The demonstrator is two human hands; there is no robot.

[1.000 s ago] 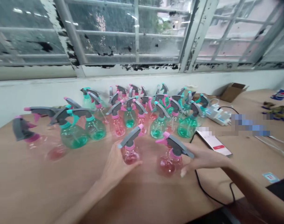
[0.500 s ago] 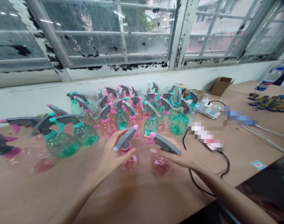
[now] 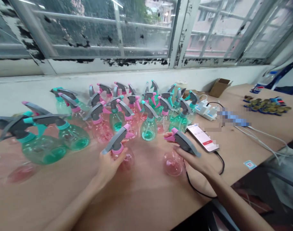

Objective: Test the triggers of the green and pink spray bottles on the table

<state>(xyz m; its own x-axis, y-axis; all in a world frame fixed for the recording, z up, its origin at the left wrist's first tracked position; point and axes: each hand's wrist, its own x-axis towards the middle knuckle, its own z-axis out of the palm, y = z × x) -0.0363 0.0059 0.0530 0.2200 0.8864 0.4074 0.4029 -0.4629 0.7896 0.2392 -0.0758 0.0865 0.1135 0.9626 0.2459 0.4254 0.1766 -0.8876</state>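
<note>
My left hand (image 3: 107, 166) is wrapped round the neck of a spray bottle (image 3: 128, 160) with a clear pink body, a pink collar and a grey trigger head. To its right, my right hand (image 3: 196, 162) grips a second pink spray bottle (image 3: 172, 165) just below its grey head. Both bottles look upright, and a gap of bare table lies between them. Whether their bases touch the table is hard to tell. Behind the gap stands a green spray bottle (image 3: 148, 131) with liquid in it.
Several more pink and green spray bottles (image 3: 75, 138) crowd the back and left of the table (image 3: 136, 199). On the right lie a phone (image 3: 202, 137) with a black cable, a power strip (image 3: 207, 110), a cardboard box (image 3: 219, 87) and a pile of small brown items (image 3: 266, 105).
The two held bottles are farther apart: the right one has moved right, the left one slightly left. The view has turned a little to the right. Both hands keep their hold.
</note>
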